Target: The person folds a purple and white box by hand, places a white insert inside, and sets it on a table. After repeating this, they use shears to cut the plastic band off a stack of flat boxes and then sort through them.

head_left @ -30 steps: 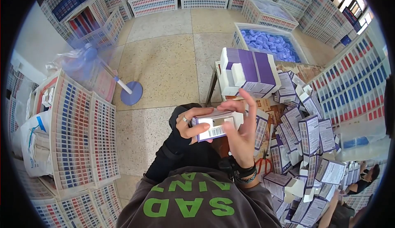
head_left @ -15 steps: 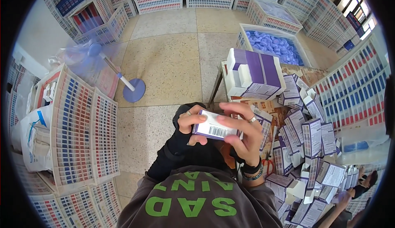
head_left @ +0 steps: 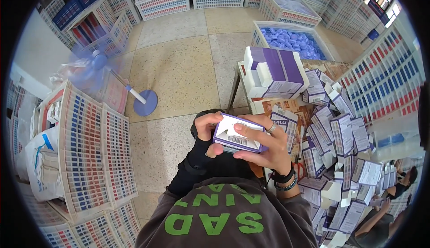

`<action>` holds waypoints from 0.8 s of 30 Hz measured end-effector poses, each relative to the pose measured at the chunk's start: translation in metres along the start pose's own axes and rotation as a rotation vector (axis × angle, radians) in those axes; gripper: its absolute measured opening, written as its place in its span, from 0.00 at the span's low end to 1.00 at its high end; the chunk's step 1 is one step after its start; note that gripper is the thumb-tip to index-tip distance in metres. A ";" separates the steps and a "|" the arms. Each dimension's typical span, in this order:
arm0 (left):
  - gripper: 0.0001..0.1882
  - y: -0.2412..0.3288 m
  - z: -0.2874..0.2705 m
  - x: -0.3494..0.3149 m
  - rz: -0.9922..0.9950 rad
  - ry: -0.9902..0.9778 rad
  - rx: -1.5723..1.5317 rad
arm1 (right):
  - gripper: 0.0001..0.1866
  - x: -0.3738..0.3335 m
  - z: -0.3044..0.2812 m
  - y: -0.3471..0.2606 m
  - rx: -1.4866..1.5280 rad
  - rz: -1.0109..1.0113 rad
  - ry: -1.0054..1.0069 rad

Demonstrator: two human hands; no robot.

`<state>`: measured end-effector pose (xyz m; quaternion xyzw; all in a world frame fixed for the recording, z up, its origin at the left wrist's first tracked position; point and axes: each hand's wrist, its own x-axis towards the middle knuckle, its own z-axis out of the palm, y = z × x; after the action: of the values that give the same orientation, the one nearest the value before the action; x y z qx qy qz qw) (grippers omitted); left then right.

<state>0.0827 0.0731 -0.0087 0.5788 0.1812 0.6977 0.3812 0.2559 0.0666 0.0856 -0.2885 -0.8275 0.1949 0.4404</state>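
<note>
A small white and purple carton (head_left: 226, 130) is held between both my hands in front of my chest, its white barcoded end facing up. My left hand (head_left: 206, 129) grips the carton's left side, thumb below and fingers above. My right hand (head_left: 272, 146) wraps the right side, with a finger pressing on the white end flap, which looks bent inward. The inside of the carton is hidden. Just right of my right hand, a flat purple and white carton (head_left: 285, 125) lies on the table.
A pile of purple and white cartons (head_left: 344, 136) covers the table's right side, near red-handled scissors (head_left: 299, 171). Larger boxes (head_left: 274, 75) are stacked at its far edge. Beyond stands a crate of blue caps (head_left: 291, 42). Left are a fan (head_left: 145, 103) and crates (head_left: 85, 149). Someone works at lower right.
The carton has tilted and its end flap now looks pushed inward. My right fingers have shifted over the end, with the thumb lower along the near side. My view has moved slightly.
</note>
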 end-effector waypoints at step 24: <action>0.47 -0.154 0.098 -0.085 -0.098 -0.496 0.837 | 0.16 -0.259 -0.318 -0.176 -1.834 0.141 1.195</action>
<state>0.2285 0.0903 -0.1466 0.8220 0.3770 0.3871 0.1798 0.5852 -0.2128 0.1977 -0.6011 -0.2927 -0.6412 0.3766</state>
